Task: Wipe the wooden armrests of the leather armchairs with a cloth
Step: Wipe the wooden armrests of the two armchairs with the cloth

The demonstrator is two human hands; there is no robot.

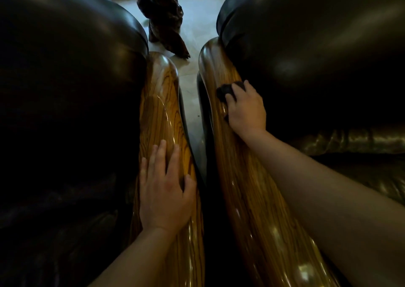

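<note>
Head view, looking down between two leather armchairs set side by side. The right hand [245, 107], at about 2 o'clock from centre, is pressing a dark cloth [230, 88] onto the right armrest [247, 188]; the fingers are curling over the cloth, which is bunching out at the 11 o'clock side of the knuckles. To do this step well, the cloth is probably best kept flat under the fingers and drawn along the grain toward the rounded front end at 12 o'clock, following the curve down its sides rather than only the crown. The left hand [165, 190], at about 7 o'clock, is lying palm-down on the left armrest [160, 102], fingers extended and slightly spread, holding nothing and seemingly bracing the body. A narrow strip of pale floor [197, 19] is separating the two armrests. A dark carved wooden object [162, 17] is standing on it at 12 o'clock, well apart from both hands.
</note>
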